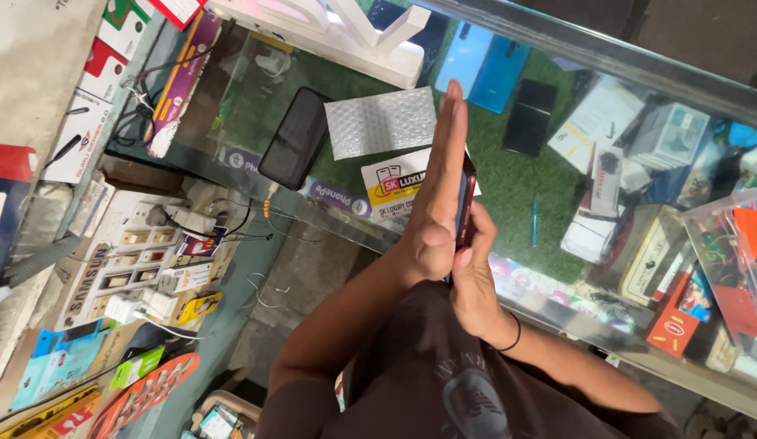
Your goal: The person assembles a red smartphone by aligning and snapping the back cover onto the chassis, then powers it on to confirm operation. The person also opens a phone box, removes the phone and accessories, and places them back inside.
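Glass counter [509, 175] of a phone shop, near edge under my wrists. Red phone [468, 203] sandwiched upright between my palms: left hand [439, 191] flat on one face, right hand [474, 276] clamped lower on the other. Long axis points toward the counter's far edge.

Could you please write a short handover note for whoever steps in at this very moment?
Left hand: flat and upright, palm pressed against one face of the dark red phone.
Right hand: pressed against the phone's other face from the right, a black band at the wrist.
The phone stands on edge, sandwiched between both palms above the glass counter.
On the glass: a second black phone lying flat, with a bubble-wrap sheet beside it.
Done: phone is lifted and clamped between the palms.
Left: nothing has been set down yet; whether the phone's screen is lit cannot be seen.
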